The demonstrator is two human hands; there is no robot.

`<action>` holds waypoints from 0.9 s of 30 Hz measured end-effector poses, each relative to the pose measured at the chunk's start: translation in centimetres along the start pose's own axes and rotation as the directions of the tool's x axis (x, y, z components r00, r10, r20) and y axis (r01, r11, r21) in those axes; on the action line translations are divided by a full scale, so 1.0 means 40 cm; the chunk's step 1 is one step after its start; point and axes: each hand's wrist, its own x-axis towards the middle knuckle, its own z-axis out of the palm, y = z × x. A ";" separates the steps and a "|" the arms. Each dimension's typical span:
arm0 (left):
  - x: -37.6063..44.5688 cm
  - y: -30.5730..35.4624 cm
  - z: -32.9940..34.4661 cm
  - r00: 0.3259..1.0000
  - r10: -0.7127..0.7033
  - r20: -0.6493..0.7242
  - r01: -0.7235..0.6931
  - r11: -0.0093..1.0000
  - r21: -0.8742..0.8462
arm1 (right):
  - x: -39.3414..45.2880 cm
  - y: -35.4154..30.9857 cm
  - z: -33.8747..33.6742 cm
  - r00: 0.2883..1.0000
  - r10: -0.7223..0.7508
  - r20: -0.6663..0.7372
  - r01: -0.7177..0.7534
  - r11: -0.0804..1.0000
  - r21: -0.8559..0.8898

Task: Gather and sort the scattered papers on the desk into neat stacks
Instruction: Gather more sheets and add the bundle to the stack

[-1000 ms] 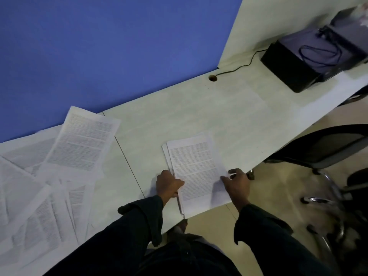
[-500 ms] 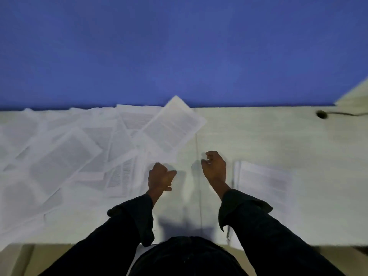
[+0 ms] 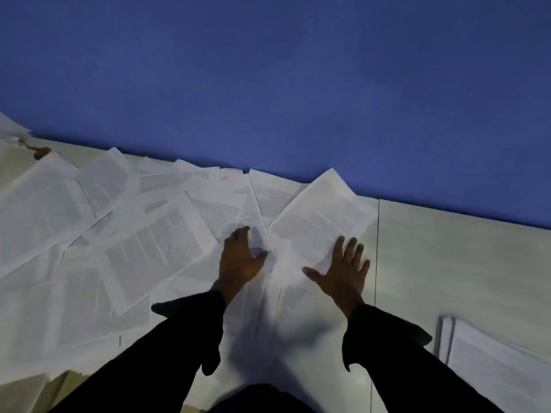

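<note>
Several printed white sheets (image 3: 143,248) lie scattered and overlapping across the left and middle of the pale desk (image 3: 447,257). My left hand (image 3: 240,259) lies flat on the sheets near the middle, fingers stretched forward. My right hand (image 3: 343,269) is spread flat on the lower edge of a tilted sheet (image 3: 325,213) whose far corner reaches the blue wall. A neat stack of papers (image 3: 489,362) sits at the lower right near the desk's front edge, apart from both hands.
A blue partition wall (image 3: 298,84) runs along the back of the desk. A seam (image 3: 377,248) divides the desk just right of my right hand. More paper (image 3: 9,126) pokes up at the far left edge.
I have turned from the stack on the right to the scattered sheets. Both hands let go of the stack, moved left curled, and now lie spread flat on the loose papers.
</note>
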 end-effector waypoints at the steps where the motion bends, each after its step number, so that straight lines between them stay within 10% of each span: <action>1: 0.002 0.003 0.012 0.999 0.018 0.043 -0.020 0.999 0.048 | -0.005 0.000 0.001 1.000 -0.008 0.019 0.008 1.000 -0.024; 11: -0.077 0.006 0.051 0.977 0.060 0.203 -0.153 0.865 0.478 | -0.183 -0.102 0.071 0.993 -0.085 0.087 0.085 0.996 0.006; 17: -0.052 0.032 0.049 0.983 -0.013 0.181 -0.094 0.816 0.570 | -0.275 -0.142 0.055 0.991 0.133 -0.004 -0.120 0.909 0.399; 22: -0.010 0.007 -0.035 0.982 0.100 0.162 -0.134 0.967 0.217 | -0.308 -0.243 0.077 0.889 0.295 0.350 -0.458 0.561 0.690; 27: 0.070 -0.056 -0.135 0.958 -0.040 0.283 0.083 0.987 -0.141 | -0.314 -0.319 0.079 0.882 0.238 0.406 -0.470 0.504 0.725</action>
